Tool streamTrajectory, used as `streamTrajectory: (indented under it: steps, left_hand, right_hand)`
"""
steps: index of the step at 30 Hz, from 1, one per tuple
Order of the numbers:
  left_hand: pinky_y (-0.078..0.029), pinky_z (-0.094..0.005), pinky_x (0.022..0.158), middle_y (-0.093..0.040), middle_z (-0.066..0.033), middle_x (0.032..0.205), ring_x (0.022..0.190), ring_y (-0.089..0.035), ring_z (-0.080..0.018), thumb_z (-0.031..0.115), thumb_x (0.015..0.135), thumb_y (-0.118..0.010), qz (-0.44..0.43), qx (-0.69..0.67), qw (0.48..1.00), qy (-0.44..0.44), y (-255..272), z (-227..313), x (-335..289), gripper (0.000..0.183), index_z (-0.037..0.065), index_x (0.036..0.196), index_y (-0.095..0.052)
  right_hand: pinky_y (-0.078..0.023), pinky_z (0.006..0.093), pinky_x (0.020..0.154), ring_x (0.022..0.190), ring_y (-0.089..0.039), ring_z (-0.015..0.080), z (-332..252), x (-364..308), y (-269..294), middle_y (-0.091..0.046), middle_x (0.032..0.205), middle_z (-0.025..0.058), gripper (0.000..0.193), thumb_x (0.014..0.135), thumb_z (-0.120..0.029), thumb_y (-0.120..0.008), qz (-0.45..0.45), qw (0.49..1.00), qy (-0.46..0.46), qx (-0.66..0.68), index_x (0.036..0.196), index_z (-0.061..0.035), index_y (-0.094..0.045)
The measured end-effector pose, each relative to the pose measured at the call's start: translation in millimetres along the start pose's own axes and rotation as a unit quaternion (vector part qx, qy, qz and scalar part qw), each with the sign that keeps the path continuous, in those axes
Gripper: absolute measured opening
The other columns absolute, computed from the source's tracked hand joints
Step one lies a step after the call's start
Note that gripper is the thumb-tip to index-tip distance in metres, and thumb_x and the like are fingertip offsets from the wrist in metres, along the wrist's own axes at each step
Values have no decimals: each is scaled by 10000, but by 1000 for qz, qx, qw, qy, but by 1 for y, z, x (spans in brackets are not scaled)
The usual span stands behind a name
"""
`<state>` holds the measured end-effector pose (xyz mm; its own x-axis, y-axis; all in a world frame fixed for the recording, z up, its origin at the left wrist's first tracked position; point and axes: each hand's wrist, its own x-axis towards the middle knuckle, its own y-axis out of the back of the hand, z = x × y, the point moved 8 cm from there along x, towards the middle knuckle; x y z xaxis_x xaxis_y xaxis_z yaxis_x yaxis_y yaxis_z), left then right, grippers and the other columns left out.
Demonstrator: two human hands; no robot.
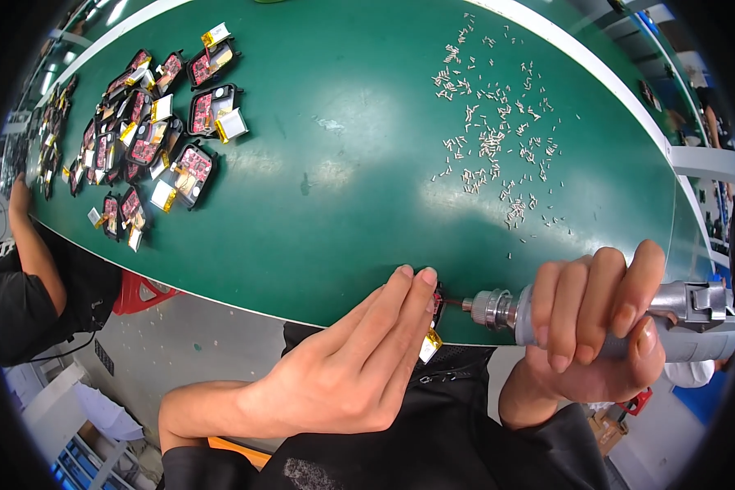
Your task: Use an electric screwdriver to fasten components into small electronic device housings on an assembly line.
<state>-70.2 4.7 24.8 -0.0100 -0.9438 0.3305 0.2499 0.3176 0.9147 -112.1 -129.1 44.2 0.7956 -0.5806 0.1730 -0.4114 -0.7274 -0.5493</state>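
Near the front edge of the table, my left hand has its fingers straight and close together over a small electronic device. The hand steadies this device and hides most of it; a bit of red circuit board shows past the fingertips. A silver battery pouch with yellow tape hangs below it. My right hand is wrapped round a grey electric screwdriver, held almost level. From its metal chuck, the thin bit points left and reaches the board. Whether a screw sits at the tip cannot be made out.
Many small loose screws lie scattered on the right of the green table. At the left is a cluster of black device housings with red boards and battery pouches. Another person's arm rests at the far left edge.
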Motion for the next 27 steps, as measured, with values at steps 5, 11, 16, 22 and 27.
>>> streamTrajectory:
  steps: [5, 11, 16, 22, 27]
  left_hand:
    - [-537, -321, 816, -650, -233, 1013, 947, -636, -317, 13, 618, -607, 15, -16, 1000, 3, -3, -1, 0, 281, -121, 860, -658]
    - [-544, -326, 808, -654, -233, 984, 911, -642, -320, -6, 627, -614, 38, -9, 999, -1, 0, -3, -1, 252, -128, 844, -650]
    - [-554, -350, 777, -641, -253, 992, 884, -638, -323, -4, 677, -606, 59, -43, 997, -5, 3, -10, -3, 239, -139, 873, -632]
    - [-544, -373, 801, -622, -263, 1041, 925, -622, -341, 35, 664, -608, 31, -44, 998, -12, 9, -7, -2, 300, -139, 908, -621]
    - [-505, -378, 884, -592, -228, 1084, 992, -594, -319, 38, 708, -595, 42, -54, 998, 12, 6, -5, -12, 310, -126, 972, -600]
  right_hand:
    - [-425, 270, 467, 358, -463, 113, 0, 2, -14, -453, 489, 8, 168, 841, -162, -553, -76, 996, -2, -49, 794, -82, -413]
    - [-403, 264, 432, 343, -421, 112, 9, 11, -17, -461, 498, 19, 181, 841, -158, -558, -78, 996, -19, -36, 791, -68, -409]
    - [-383, 258, 423, 359, -402, 116, 18, 17, -30, -479, 511, 27, 202, 820, -146, -602, -75, 995, -61, -18, 758, -57, -431]
    - [-348, 246, 382, 377, -401, 119, 9, 18, -40, -482, 523, 23, 222, 789, -131, -642, -181, 972, -45, -142, 722, -49, -447]
    - [-382, 270, 405, 392, -439, 139, 12, 11, -42, -504, 528, 32, 174, 795, -120, -628, -165, 985, -16, -38, 752, -32, -485]
